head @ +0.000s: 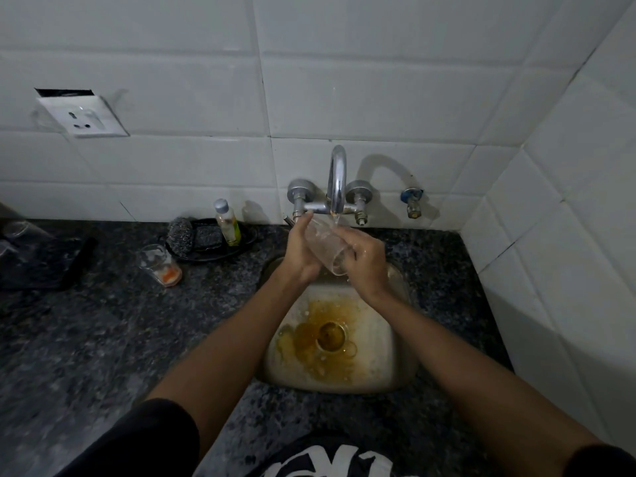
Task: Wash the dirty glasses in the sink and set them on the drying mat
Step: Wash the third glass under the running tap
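Head view: both hands up over the sink [395, 366], under the tap [336, 187]. Clear glass [327, 244] held tilted between them, one end up near the spout, the other lower toward the right hand. Which end is the mouth: can't tell. Left hand [301, 256] wraps the glass from the left, fingers curled on its wall. Right hand [364, 266] grips the lower end, fingers closed on it. Thin stream of water runs from the spout onto the glass.

Sink basin is steel, orange-brown liquid pooled around the drain [331, 335], some suds or droplets on the floor of the basin.

Second glass [159, 265] sits on the dark speckled table [103, 339] left of the sink, tilted in this wide view, orange residue in its bottom. Not touched by either hand.

Behind it, a dark tray [247, 235] against the wall holds a scrubber [179, 235], a dark sponge block and a small bottle [227, 223] with yellow-green liquid, standing upright.

Far left of the table: dark mat [44, 266], edge of frame, murky; something clear on it, can't make it out.

Wall: white tiles, socket plate [84, 116] upper left, small valve [413, 201] right of the tap.
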